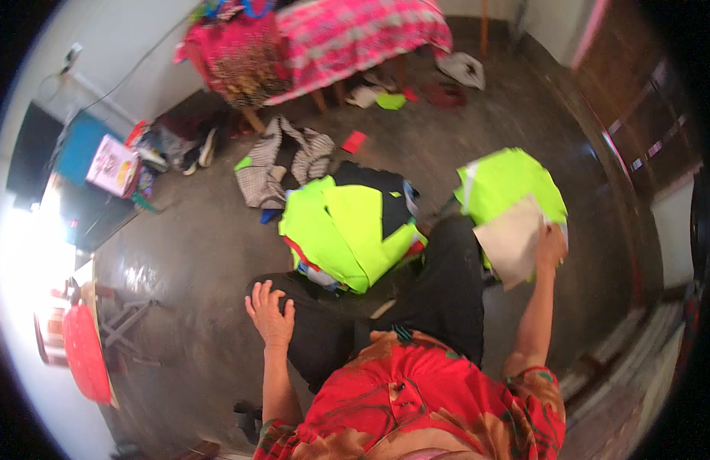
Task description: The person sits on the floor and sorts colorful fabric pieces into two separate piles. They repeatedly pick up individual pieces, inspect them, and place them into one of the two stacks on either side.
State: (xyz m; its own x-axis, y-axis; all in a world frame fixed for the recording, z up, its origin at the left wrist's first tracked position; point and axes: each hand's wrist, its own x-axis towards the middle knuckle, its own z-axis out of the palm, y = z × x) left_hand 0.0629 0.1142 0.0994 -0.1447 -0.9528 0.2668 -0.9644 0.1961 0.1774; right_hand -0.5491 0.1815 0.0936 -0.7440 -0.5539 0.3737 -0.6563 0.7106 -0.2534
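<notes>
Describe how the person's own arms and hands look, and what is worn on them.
Both forearms are bare. The left hand and right hand wear no gloves; no rings or watch can be made out. Short red sleeves with an orange-tan leaf pattern and dark green trim end near the elbows.

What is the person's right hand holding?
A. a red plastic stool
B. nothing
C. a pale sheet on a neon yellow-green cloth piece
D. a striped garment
C: the right hand grips the pale sheet lying against the neon yellow-green cloth piece.
</notes>
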